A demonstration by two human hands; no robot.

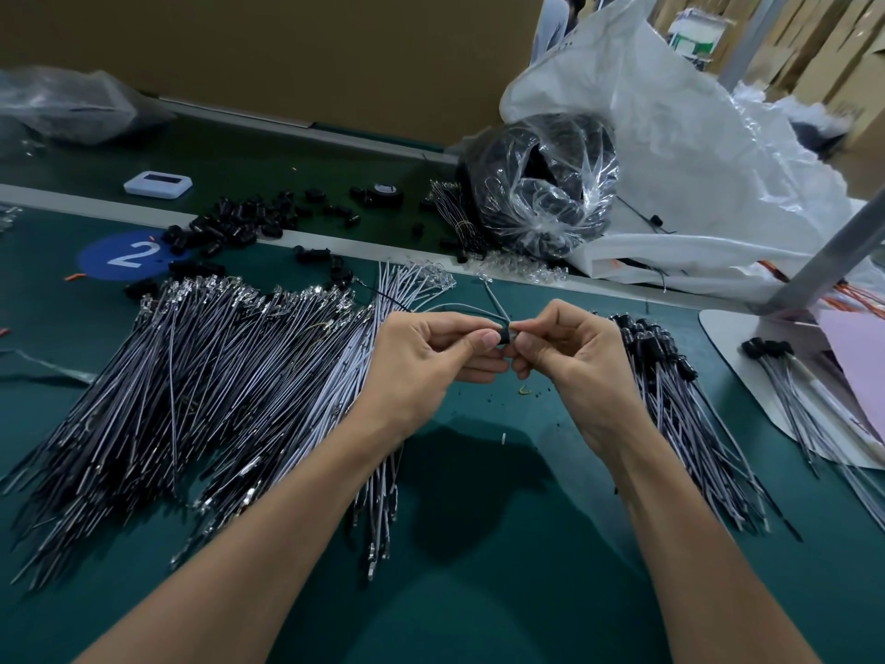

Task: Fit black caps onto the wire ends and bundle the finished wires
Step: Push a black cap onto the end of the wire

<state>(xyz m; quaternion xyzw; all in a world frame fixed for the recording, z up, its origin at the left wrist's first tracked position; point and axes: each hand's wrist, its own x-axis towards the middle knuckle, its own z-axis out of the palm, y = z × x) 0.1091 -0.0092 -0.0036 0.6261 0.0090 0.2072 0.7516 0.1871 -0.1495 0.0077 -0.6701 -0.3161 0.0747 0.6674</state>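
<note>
Bare wires [201, 376] L, capped wires [670, 390] R, caps [239, 222] behind

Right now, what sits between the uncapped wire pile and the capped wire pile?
In the head view, the left hand and right hand, pinching a black cap and grey wire over the green mat.

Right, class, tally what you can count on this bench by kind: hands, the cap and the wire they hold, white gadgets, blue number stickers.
Hands: 2, left hand and right hand
black cap: 1
grey wire: 1
white gadget: 1
blue number sticker: 1
Total: 6
</note>
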